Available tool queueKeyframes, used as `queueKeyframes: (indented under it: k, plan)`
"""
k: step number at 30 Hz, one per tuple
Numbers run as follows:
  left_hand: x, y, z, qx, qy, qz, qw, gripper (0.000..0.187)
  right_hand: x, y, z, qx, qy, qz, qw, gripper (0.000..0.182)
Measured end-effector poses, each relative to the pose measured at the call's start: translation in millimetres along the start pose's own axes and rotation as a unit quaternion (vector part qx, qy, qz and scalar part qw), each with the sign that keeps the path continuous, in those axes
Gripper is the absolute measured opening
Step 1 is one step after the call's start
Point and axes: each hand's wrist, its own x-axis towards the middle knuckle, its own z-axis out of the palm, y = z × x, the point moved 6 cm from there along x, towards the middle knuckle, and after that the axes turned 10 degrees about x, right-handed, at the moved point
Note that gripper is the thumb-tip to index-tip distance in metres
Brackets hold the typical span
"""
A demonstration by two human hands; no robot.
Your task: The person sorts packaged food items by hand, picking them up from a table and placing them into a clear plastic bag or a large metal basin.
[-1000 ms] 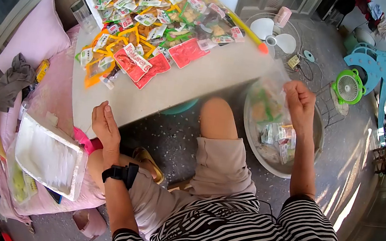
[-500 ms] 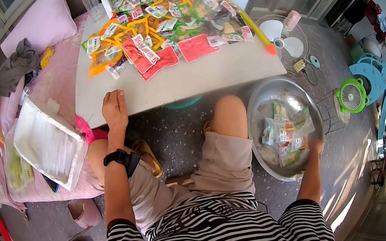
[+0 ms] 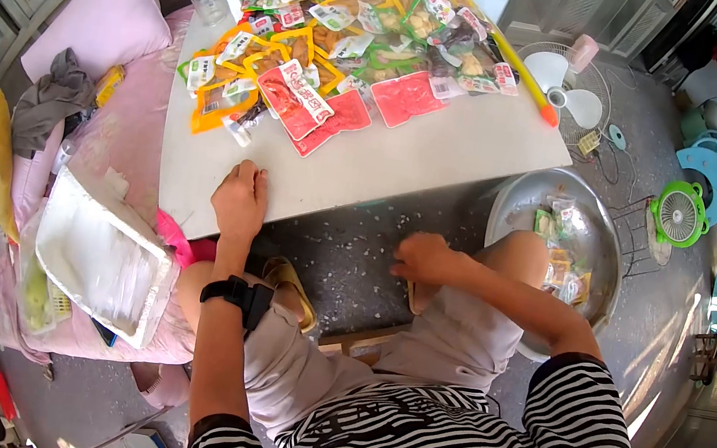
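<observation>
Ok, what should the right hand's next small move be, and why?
Perhaps reach the right hand to the white-lettered red packet: no packet shows in that hand, and this one lies uncovered along the near edge of the pile.

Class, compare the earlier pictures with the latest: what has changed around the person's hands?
The right hand has let go of a packet it held over the metal basin and moved left, away from the basin; no packet shows in it. The left hand stays at the table's near edge, and the heap of packets looks undisturbed.

Colourful packets [image 3: 343,18] crowd the pale table [image 3: 405,161].
</observation>
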Motion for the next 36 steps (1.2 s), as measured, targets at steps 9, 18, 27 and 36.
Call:
queueKeyframes:
  k: [9, 18, 27, 36]
  plan:
    - [2.8, 4.6, -5.1, 0.007, -0.001, -0.010, 1.000, 0.011, 267.6, 86.1, 145.2, 0.123, 0.425, 0.014, 0.897, 0.039]
    - [2.7, 1.5, 0.0, 0.004, -0.003, -0.015, 1.000, 0.010, 209.6, 158.5, 201.8, 0.035, -0.096, 0.176, 0.979, 0.036]
    - [2.4, -1.1, -1.0, 0.022, -0.008, -0.015, 1.000, 0.015, 182.8, 61.8, 149.3, -0.046, -0.117, 0.025, 0.992, 0.033]
    - [-1.2, -0.8, -0.4, 0.045, 0.008, -0.002, 0.999, 0.012, 114.0, -49.4, 62.0, 0.081, 0.475, -0.139, 0.865, 0.017]
